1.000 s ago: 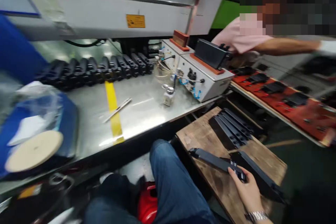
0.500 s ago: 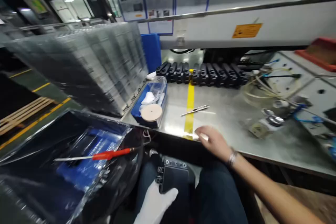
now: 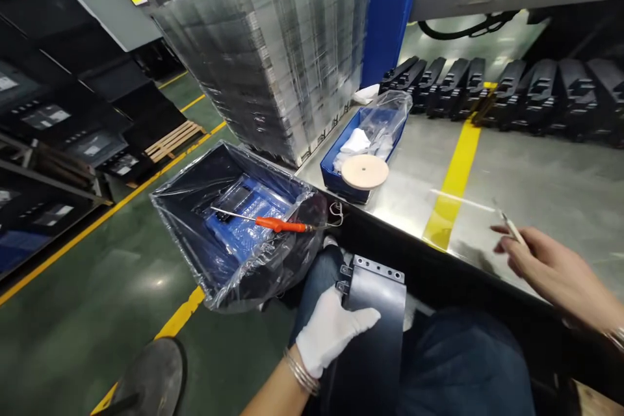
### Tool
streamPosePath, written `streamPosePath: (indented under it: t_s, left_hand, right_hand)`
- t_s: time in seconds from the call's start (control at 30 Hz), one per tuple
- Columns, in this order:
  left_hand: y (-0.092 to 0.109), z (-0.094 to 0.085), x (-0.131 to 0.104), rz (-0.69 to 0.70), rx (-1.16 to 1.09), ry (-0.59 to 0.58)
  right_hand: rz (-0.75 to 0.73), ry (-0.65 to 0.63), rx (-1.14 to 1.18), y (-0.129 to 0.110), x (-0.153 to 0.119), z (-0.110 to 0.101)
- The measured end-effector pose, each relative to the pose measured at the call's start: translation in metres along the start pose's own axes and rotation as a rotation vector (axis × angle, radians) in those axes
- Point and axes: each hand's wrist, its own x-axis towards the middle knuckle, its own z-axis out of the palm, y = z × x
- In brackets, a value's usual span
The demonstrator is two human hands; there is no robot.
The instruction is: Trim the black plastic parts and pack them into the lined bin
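Note:
My left hand [image 3: 334, 331], in a white glove, grips the left edge of a long black moulded part [image 3: 375, 312] that lies across my lap. At the part's far end is a flange with several holes, and small clips stick out at its left side. My bare right hand [image 3: 550, 266] is over the front of the metal bench, closed on a slim pen-shaped tool [image 3: 511, 227] with a thin tip pointing up and away. The tool's exact kind is unclear.
A row of black parts [image 3: 507, 94] stands along the bench's back. A blue bin [image 3: 334, 166] holds plastic bags and a pale disc [image 3: 364, 172]. Left of my knees, an orange-handled screwdriver [image 3: 280, 225] lies across a plastic-lined crate [image 3: 195, 260]. Wrapped stacked trays [image 3: 302, 45] rise behind.
My right hand has picked the slim tool up from the bench. The view has swung left and down. My left hand stays on the black part.

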Motion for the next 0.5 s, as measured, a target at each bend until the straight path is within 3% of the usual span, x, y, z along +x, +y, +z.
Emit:
streamPosePath:
  t_s: [0.07, 0.13, 0.23, 0.3, 0.37, 0.43, 0.5]
  left_hand:
    - [-0.002, 0.000, 0.002, -0.029, -0.038, -0.020]
    - [-0.006, 0.003, 0.004, -0.097, -0.148, -0.054]
    - [-0.015, 0.009, 0.007, -0.282, -0.528, -0.131]
    - [-0.021, 0.013, 0.009, -0.376, -0.814, -0.153]
    - [-0.025, 0.017, 0.010, -0.326, -0.959, -0.069]
    - [-0.026, 0.019, 0.008, -0.235, -0.947, 0.073]
    - [-0.026, 0.021, 0.004, -0.271, -0.871, 0.130]
  right_hand:
    - [0.089, -0.128, 0.091, -0.004, -0.043, -0.008]
    - [0.286, -0.237, 0.280, -0.009, -0.085, -0.009]
    - [0.467, -0.407, 0.589, -0.020, -0.138, -0.001]
    - [0.343, -0.414, 0.653, -0.029, -0.160, 0.005]
    - [0.103, -0.279, 0.607, -0.039, -0.173, 0.010]
    - [-0.147, -0.110, 0.521, -0.048, -0.180, 0.013]
    - [-0.325, -0.016, 0.468, -0.055, -0.183, 0.017]
